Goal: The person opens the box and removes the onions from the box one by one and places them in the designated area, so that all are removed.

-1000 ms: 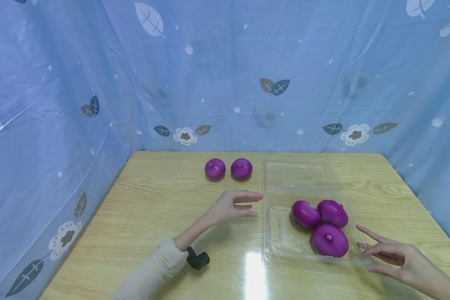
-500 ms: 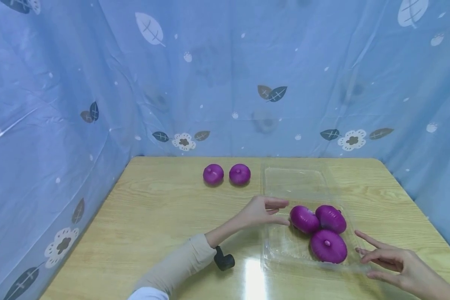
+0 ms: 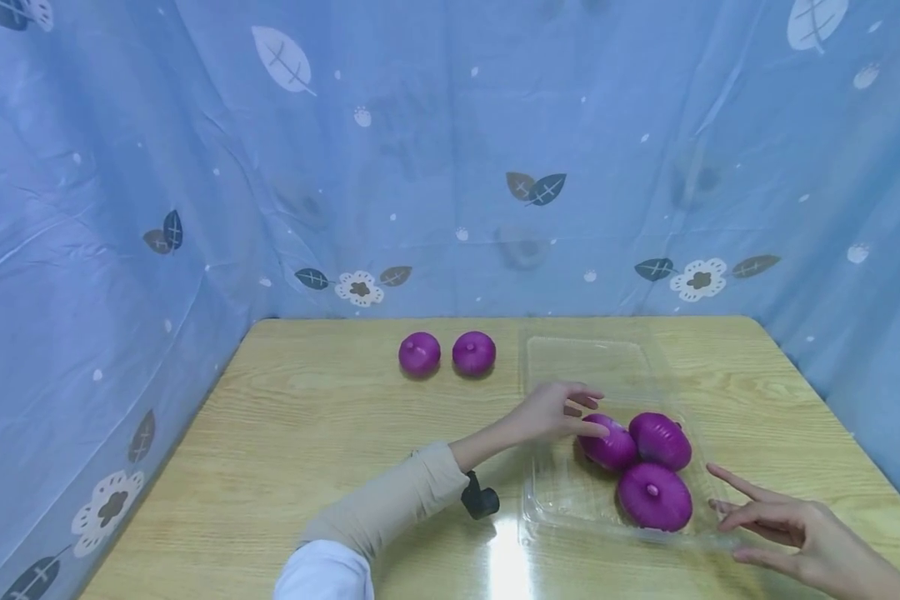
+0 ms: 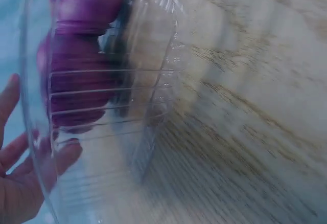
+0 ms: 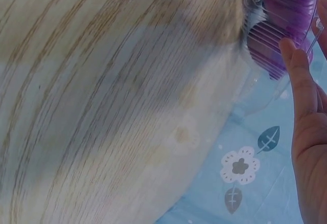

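Observation:
Three purple onions (image 3: 655, 497) lie together in the right part of a clear plastic clamshell box (image 3: 562, 496), its lid (image 3: 588, 360) folded back behind it. My left hand (image 3: 547, 415) reaches over the box's left side, its fingers at the leftmost onion (image 3: 612, 450) and its thumb overlapping that onion in the head view. Through the clear wall in the left wrist view, the same hand (image 4: 25, 183) shows spread fingers beside the onions. My right hand (image 3: 791, 527) stays at the box's right edge, fingers apart and fingertips right at the rim.
Two more purple onions (image 3: 420, 355) sit side by side at the back of the wooden table (image 3: 307, 417), left of the lid. A black wrist device (image 3: 480, 498) hangs under the left forearm. Blue patterned curtains (image 3: 420, 167) enclose the table's back and sides.
My left hand has moved right, from outside the box's left edge to the leftmost onion. The right hand holds almost the same position. The head view has shifted slightly.

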### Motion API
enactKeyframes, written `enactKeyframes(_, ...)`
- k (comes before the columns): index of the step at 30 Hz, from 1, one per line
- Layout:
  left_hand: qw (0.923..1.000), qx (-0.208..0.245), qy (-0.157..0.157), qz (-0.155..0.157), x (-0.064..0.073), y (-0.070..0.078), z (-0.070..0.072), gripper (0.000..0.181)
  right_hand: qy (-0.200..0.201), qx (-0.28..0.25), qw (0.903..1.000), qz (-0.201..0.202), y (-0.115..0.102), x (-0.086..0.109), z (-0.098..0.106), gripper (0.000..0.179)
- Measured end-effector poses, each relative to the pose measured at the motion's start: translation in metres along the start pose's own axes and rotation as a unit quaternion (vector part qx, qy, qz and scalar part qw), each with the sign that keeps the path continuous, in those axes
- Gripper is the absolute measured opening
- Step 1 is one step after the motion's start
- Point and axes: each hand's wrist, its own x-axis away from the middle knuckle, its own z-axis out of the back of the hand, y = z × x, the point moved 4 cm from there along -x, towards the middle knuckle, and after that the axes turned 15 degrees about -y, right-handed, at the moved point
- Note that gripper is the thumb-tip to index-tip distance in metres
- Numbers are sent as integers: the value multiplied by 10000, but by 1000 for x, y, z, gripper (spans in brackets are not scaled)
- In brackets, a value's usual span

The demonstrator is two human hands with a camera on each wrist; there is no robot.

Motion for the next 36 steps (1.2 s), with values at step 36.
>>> enactKeyframes(36,9840,-1249,-373,-1212,58,10,27,76,248,568,9981,-47,-4,-2,3,43)
